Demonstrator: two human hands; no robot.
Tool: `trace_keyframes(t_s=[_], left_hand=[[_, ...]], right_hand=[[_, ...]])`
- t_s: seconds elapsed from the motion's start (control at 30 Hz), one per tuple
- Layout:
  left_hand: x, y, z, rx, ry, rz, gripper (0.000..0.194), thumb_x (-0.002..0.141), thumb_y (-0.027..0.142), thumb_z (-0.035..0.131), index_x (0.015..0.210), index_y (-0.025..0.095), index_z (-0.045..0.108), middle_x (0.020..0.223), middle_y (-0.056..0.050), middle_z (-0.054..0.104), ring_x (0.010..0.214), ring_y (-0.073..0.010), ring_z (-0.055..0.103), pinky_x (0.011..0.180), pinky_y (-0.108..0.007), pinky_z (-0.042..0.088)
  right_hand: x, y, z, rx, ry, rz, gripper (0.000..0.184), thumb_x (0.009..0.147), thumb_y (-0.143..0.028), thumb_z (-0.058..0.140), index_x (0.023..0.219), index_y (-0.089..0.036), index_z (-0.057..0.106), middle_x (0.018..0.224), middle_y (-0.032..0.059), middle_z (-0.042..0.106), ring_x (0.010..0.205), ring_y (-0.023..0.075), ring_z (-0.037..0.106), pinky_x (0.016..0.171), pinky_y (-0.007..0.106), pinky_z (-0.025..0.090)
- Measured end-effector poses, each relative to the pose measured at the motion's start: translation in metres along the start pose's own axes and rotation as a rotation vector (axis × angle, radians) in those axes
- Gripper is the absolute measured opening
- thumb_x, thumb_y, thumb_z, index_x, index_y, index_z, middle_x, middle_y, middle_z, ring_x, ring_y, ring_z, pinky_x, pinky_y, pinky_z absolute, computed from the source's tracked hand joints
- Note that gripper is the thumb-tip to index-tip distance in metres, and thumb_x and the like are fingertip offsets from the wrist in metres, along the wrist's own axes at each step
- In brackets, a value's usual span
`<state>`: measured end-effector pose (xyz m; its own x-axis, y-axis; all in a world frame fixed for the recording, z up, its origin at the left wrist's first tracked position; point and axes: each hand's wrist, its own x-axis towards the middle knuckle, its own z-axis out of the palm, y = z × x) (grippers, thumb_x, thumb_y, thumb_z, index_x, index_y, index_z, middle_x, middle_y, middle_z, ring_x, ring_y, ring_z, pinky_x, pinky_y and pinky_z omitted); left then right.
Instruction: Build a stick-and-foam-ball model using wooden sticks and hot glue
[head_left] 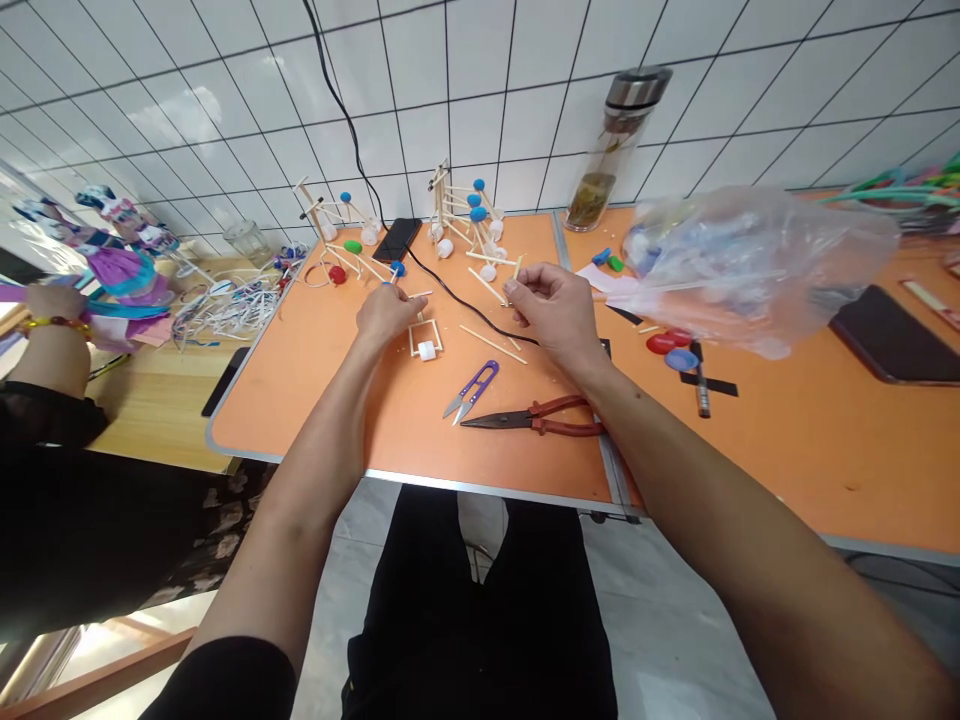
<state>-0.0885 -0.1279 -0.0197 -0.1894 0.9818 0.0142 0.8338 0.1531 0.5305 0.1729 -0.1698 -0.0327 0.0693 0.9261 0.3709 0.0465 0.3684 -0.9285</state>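
My left hand (386, 314) pinches a short thin wooden stick (420, 294) above the orange table (337, 400). Just below those fingers lies a small stick frame with a white wheel (425, 345). My right hand (551, 312) grips the lower end of another thin wooden stick (517, 267) between thumb and fingers. A loose wooden stick (493, 344) lies under that hand. Farther back stand stick models with blue bottle-cap wheels (461, 225), (337, 225). A black cable (457, 305) runs across the table between my hands.
Purple thread snips (471, 390) and red-handled pliers (532, 418) lie near the front edge. A black phone (397, 240) sits at the back. A crumpled plastic bag (750, 270) hangs at right, before a glass bottle (611, 140). A co-worker's hand (54, 302) rests at left.
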Motion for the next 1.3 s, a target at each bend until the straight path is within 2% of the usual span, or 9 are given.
trace_keyframes(t_s=[0.17, 0.3, 0.43, 0.57, 0.73, 0.93, 1.03, 1.17, 1.3], left_hand=[[0.002, 0.008, 0.013, 0.251, -0.038, -0.060, 0.040, 0.091, 0.059, 0.070, 0.075, 0.023, 0.066, 0.101, -0.017, 0.080, 0.113, -0.0412, 0.077, 0.092, -0.047, 0.054], [0.009, 0.008, 0.020, 0.267, -0.032, -0.078, 0.028, 0.084, 0.050, 0.075, 0.080, 0.023, 0.069, 0.108, -0.021, 0.081, 0.121, -0.0444, 0.077, 0.094, -0.049, 0.056], [0.012, 0.006, 0.019, 0.220, -0.015, -0.100, 0.016, 0.079, 0.036, 0.076, 0.078, 0.023, 0.067, 0.106, -0.020, 0.081, 0.121, -0.0430, 0.076, 0.095, -0.049, 0.055], [0.013, -0.001, 0.016, 0.026, 0.048, -0.112, 0.021, 0.077, 0.034, 0.079, 0.070, 0.024, 0.062, 0.083, -0.012, 0.075, 0.101, -0.0379, 0.076, 0.088, -0.046, 0.054], [0.018, -0.010, 0.017, -0.383, 0.178, -0.002, 0.020, 0.073, 0.021, 0.076, 0.070, 0.025, 0.056, 0.063, -0.002, 0.062, 0.083, -0.0274, 0.072, 0.072, -0.033, 0.050], [0.016, -0.003, 0.022, -0.698, 0.186, 0.087, 0.017, 0.082, 0.014, 0.067, 0.077, 0.023, 0.054, 0.067, -0.001, 0.070, 0.069, -0.0177, 0.072, 0.061, -0.027, 0.042], [0.011, 0.002, 0.023, -0.799, 0.180, 0.128, 0.014, 0.086, 0.015, 0.069, 0.088, 0.023, 0.058, 0.073, -0.001, 0.076, 0.068, -0.0158, 0.072, 0.061, -0.025, 0.044], [0.005, 0.009, 0.021, -0.860, 0.136, 0.165, 0.017, 0.085, 0.013, 0.071, 0.093, 0.023, 0.060, 0.075, 0.000, 0.078, 0.071, -0.0148, 0.074, 0.064, -0.024, 0.050], [-0.003, 0.015, 0.017, -0.869, 0.057, 0.177, 0.019, 0.081, 0.013, 0.077, 0.095, 0.022, 0.066, 0.080, -0.001, 0.081, 0.069, -0.0140, 0.072, 0.063, -0.025, 0.051]], right_hand=[[-0.002, 0.003, 0.002, -0.040, -0.011, -0.024, 0.045, 0.082, -0.061, 0.092, 0.079, -0.025, 0.066, 0.068, -0.0027, 0.061, 0.059, 0.0135, 0.057, 0.053, 0.027, 0.048], [-0.002, 0.006, 0.003, -0.069, -0.019, -0.049, 0.045, 0.085, -0.063, 0.090, 0.080, -0.024, 0.066, 0.069, -0.0020, 0.063, 0.060, 0.0138, 0.056, 0.055, 0.028, 0.046], [-0.003, 0.007, 0.004, -0.077, -0.020, -0.069, 0.043, 0.087, -0.061, 0.088, 0.079, -0.024, 0.066, 0.070, -0.0018, 0.062, 0.060, 0.0137, 0.055, 0.056, 0.029, 0.044], [-0.003, 0.008, 0.004, -0.074, -0.025, -0.080, 0.038, 0.088, -0.055, 0.087, 0.079, -0.024, 0.066, 0.070, -0.0025, 0.061, 0.059, 0.0135, 0.056, 0.057, 0.030, 0.043], [-0.005, 0.005, 0.004, -0.078, -0.042, -0.059, 0.033, 0.088, -0.049, 0.087, 0.080, -0.024, 0.067, 0.070, -0.0027, 0.062, 0.059, 0.0134, 0.056, 0.058, 0.030, 0.044], [-0.009, 0.001, 0.008, -0.090, -0.040, -0.025, 0.024, 0.087, -0.038, 0.083, 0.079, -0.024, 0.066, 0.066, -0.0035, 0.062, 0.057, 0.0134, 0.055, 0.055, 0.029, 0.042], [-0.011, 0.000, 0.009, -0.077, -0.046, -0.006, 0.019, 0.087, -0.033, 0.080, 0.078, -0.024, 0.066, 0.064, -0.0038, 0.062, 0.055, 0.0143, 0.059, 0.054, 0.029, 0.045], [-0.011, 0.000, 0.009, -0.047, -0.052, 0.029, 0.017, 0.086, -0.032, 0.080, 0.078, -0.025, 0.066, 0.065, -0.0033, 0.065, 0.058, 0.0162, 0.065, 0.056, 0.030, 0.054], [-0.011, 0.001, 0.010, -0.032, -0.055, 0.040, 0.023, 0.087, -0.036, 0.084, 0.078, -0.025, 0.066, 0.067, -0.0030, 0.067, 0.060, 0.0168, 0.069, 0.058, 0.031, 0.057]])
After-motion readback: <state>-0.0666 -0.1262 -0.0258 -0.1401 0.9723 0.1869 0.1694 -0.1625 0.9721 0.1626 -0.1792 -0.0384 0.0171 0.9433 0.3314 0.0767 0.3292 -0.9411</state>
